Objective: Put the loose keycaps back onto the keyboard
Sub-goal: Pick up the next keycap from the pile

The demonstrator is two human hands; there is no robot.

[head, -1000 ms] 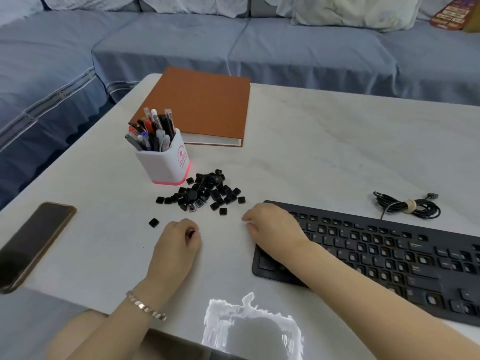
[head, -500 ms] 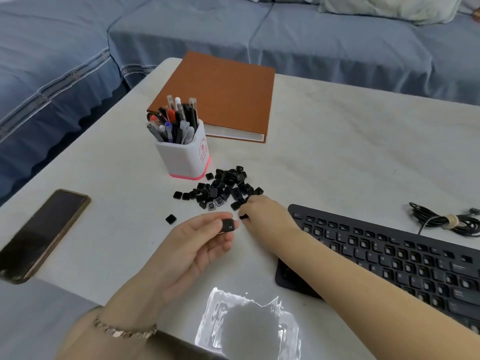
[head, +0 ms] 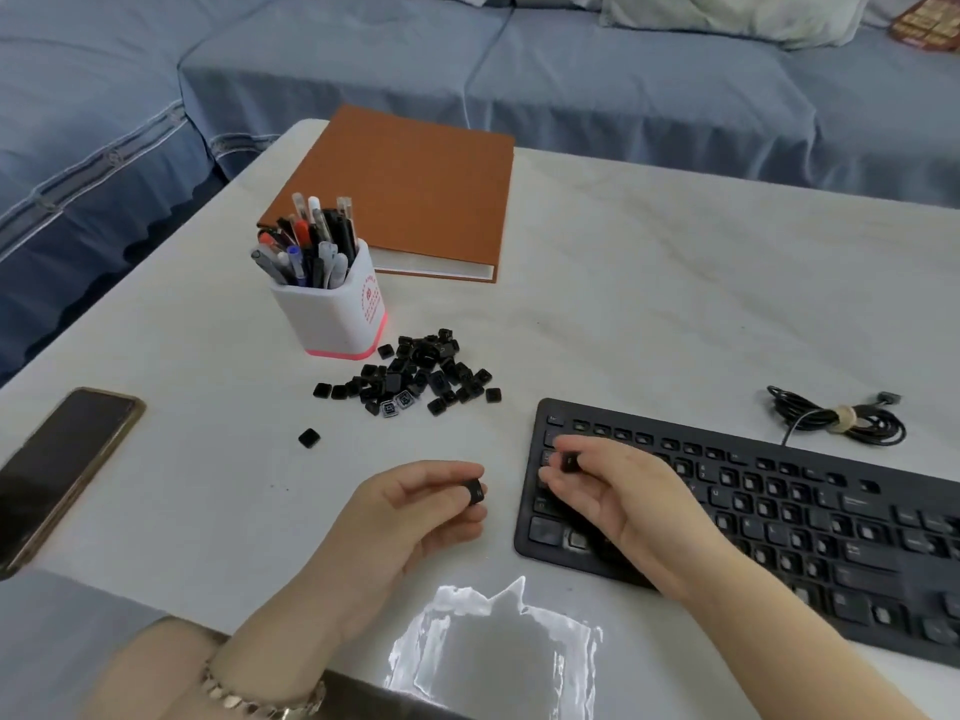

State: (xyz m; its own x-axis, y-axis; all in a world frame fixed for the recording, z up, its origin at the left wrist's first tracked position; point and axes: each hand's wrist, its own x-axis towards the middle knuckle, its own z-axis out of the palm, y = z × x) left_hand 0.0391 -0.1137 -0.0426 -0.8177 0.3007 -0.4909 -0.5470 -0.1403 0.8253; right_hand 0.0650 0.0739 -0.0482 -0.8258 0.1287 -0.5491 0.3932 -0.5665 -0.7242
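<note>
Two small black square plastic keycaps are in hand at once. The left hand (head: 415, 517) lies palm-up on the pale marble-patterned table (head: 675, 304), pinching one keycap (head: 475, 492) between thumb and fingertips just left of the flat black keyboard (head: 779, 511), likely kept ready as the next one to fit. The right hand (head: 613, 491) hovers over the keyboard's far left columns, gripping a second keycap (head: 570, 462) in its fingertips, low over the switches, presumably to line it up with a bare socket; blur hides which socket. The remaining heap of loose black keycaps (head: 415, 376) sits beyond both hands, close to the white square pen holder with a pink base (head: 332, 314), with one stray black keycap (head: 309, 438) apart on its near left. Half a second ago the right hand was reaching into the near edge of that heap; it has since crossed right to the keyboard with its cap. The left hand holds its cap much as before, and the heap looks undisturbed apart from the piece taken.
</note>
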